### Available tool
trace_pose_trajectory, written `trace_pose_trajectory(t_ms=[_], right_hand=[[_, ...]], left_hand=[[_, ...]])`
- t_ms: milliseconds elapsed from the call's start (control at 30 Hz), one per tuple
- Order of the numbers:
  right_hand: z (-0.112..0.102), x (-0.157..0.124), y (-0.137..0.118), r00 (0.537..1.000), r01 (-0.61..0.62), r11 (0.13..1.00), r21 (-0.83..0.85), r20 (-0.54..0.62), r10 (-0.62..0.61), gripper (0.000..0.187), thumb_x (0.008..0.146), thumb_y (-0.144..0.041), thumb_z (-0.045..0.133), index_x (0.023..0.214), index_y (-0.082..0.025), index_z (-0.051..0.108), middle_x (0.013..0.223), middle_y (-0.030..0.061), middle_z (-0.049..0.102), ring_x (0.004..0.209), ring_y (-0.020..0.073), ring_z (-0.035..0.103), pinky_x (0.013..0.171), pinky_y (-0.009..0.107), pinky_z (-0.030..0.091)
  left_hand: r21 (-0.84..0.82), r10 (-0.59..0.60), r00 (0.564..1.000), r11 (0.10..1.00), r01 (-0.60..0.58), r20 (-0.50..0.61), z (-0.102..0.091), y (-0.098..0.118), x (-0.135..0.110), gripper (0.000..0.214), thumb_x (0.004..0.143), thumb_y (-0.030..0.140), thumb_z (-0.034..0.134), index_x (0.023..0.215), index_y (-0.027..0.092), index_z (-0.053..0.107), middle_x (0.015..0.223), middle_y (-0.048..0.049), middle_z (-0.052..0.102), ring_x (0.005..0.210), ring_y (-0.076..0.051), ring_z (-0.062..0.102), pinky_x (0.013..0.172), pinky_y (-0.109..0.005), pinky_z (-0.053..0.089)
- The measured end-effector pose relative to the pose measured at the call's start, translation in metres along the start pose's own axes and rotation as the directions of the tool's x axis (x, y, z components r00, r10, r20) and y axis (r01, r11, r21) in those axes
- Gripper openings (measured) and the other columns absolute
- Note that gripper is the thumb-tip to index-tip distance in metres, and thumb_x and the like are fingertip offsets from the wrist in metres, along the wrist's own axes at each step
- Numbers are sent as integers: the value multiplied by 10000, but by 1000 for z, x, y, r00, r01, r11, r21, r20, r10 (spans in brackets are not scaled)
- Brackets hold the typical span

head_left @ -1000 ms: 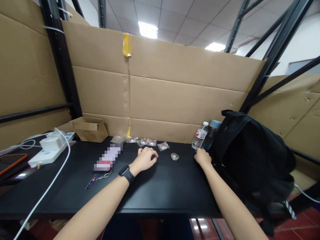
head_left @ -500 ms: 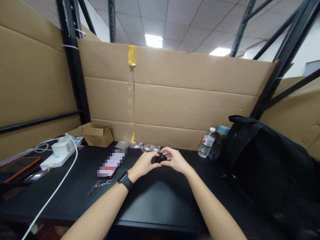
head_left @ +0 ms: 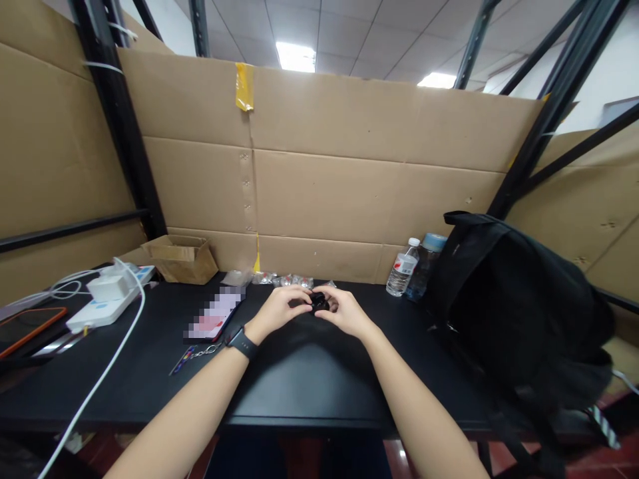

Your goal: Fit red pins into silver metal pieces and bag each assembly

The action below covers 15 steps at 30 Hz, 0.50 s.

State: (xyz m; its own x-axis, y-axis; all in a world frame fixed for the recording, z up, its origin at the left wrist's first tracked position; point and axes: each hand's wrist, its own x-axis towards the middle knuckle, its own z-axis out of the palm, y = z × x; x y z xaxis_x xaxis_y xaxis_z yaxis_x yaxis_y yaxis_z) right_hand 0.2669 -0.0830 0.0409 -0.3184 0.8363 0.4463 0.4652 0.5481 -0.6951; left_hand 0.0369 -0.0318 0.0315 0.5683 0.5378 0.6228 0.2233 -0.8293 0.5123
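Between the fingertips of both hands is a small black rounded object (head_left: pixel 319 302), held above the black tabletop. My left hand (head_left: pixel 283 307), with a dark watch (head_left: pixel 242 342) on the wrist, pinches it from the left with thumb and fingers. From the right, my right hand (head_left: pixel 348 313) grips the same object, its fingers curled around the far side. The fingers partly cover it, and its exact kind cannot be made out. Behind the hands lie several small clear-wrapped items (head_left: pixel 294 281) at the cardboard wall.
A phone (head_left: pixel 217 314) and a keychain (head_left: pixel 192 356) lie left of my hands. Farther left are a white power strip (head_left: pixel 107 306), a cable and a small cardboard box (head_left: pixel 180 261). Two bottles (head_left: pixel 402 267) and a black backpack (head_left: pixel 514 313) stand to the right.
The black object looks turned between my fingers and shows a less smooth outline. Both hands have shifted their grip slightly. My view has tilted down a little, showing more below the table edge.
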Motion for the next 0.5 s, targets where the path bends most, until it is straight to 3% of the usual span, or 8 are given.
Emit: trace_pose_trajectory(t_ms=[100,300,400,500], right_hand=[[-3,0,-1,1000,2,999,52,-14,-2,502,805,-335,784,1285,-250,667,985,35,689,671,122,569,636,253,488],[-4,3,0,996,-7,994,110,-87,17,509,784,-350,801,1274,-256,699,1134,62,720,771,157,649,725,286,538],[-4,3,4,992,-24,984,178,-120,46,486,790,-364,794,1255,-247,712,1147,72,719,793,174,686,743,301,554],[-6,3,6,992,-29,987,156,-114,48,401,818,-381,772,1192,-241,745,1102,74,726,691,156,677,685,300,542]], left_hand=[[77,73,997,994,-73,6,3,2,0,163,926,311,686,1055,258,772,1262,-53,698,1159,-213,657,1058,-358,491],[205,109,991,975,-90,-83,5,10,4,173,988,300,591,1055,229,734,1211,-74,689,1162,-220,637,1052,-396,494],[248,139,979,964,-99,-147,-3,31,5,201,1022,285,529,1129,227,689,1232,-71,700,1193,-222,627,1078,-421,469],[183,140,945,979,-87,-296,-14,69,-9,210,1033,281,510,1168,242,666,1183,-55,723,1141,-210,656,1047,-407,500]])
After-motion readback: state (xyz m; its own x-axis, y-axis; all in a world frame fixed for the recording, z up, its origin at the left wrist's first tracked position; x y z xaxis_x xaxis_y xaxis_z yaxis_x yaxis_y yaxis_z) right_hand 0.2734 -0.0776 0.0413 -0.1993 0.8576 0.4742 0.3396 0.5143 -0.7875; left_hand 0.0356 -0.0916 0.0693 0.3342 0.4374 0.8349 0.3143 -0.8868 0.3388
